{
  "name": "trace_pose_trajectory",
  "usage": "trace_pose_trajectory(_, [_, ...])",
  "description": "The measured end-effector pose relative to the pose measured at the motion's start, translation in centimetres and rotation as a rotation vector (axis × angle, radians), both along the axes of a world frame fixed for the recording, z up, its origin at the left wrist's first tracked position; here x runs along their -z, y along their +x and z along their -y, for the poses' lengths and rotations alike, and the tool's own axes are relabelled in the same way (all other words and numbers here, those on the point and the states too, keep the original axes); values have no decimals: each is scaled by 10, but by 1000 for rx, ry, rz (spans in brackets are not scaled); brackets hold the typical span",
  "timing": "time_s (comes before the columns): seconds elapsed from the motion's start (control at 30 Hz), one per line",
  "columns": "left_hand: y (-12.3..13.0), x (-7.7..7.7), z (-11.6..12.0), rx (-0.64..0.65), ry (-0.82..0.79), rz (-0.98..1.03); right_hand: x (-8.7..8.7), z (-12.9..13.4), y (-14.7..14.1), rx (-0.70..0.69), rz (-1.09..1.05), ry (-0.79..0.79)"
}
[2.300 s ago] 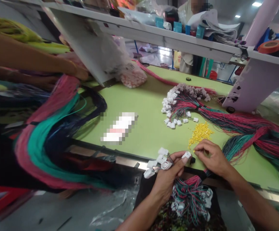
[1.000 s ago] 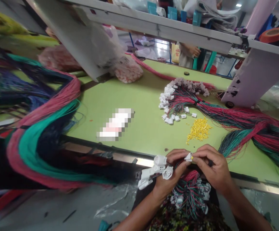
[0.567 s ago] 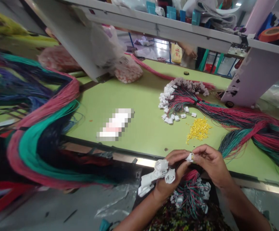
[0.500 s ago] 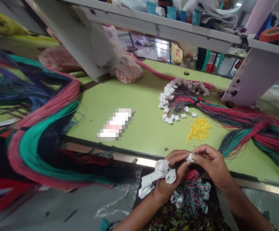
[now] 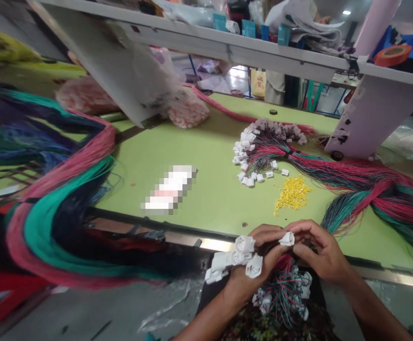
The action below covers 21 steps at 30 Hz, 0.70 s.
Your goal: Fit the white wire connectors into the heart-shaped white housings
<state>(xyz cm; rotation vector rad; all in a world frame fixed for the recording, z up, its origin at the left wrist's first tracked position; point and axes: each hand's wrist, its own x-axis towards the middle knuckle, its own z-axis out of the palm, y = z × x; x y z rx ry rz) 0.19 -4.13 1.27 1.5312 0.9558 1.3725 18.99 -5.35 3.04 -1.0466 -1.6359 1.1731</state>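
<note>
Two grips: both narrow, hands close together.
Left hand (image 5: 247, 270): holding white plastic connectors (image 5: 233, 258).
Right hand (image 5: 322, 251): pinching a small white connector (image 5: 286, 239).
Step, seemingly: connector handling; next calls for a steady pinch.

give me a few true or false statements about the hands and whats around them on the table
1. The left hand holds a cluster of white plastic connectors. True.
2. The right hand rests on the pile of yellow pieces. False: it holds a small white connector, away from the pile.
3. A bundle of red and green wires with white connectors lies below the hands. True.
4. The orange tape roll sits on the green table. False: it is up by the white shelf, above the table.
</note>
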Motion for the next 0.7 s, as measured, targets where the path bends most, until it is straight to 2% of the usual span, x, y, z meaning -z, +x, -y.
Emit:
trace_pose_trajectory(0.13, [-1,-7,5,97,-61,-78,4,8,7,89,110,82])
trace_pose_trajectory(0.23, [-5,-11,1,133,-230,80,-1,16,17,106,235,187])
trace_pose_trajectory(0.33, [-9,-11,-11,149,-486,345,-2,30,29,-57,428,256])
trace_pose_trajectory(0.4, [-10,-10,-20,159,-587,388,7,43,34,-194,574,234])
trace_pose_trajectory(0.5, [-7,-6,-27,171,-620,335,29,62,38,-289,711,232])
trace_pose_trajectory(0.57, [-3,-4,-28,203,-612,252,38,68,40,-329,748,203])
trace_pose_trajectory(0.63, [1,-1,-27,210,-579,159,33,67,44,-336,782,189])
trace_pose_trajectory(0.7, [4,2,-26,200,-523,64,15,60,48,-314,797,206])
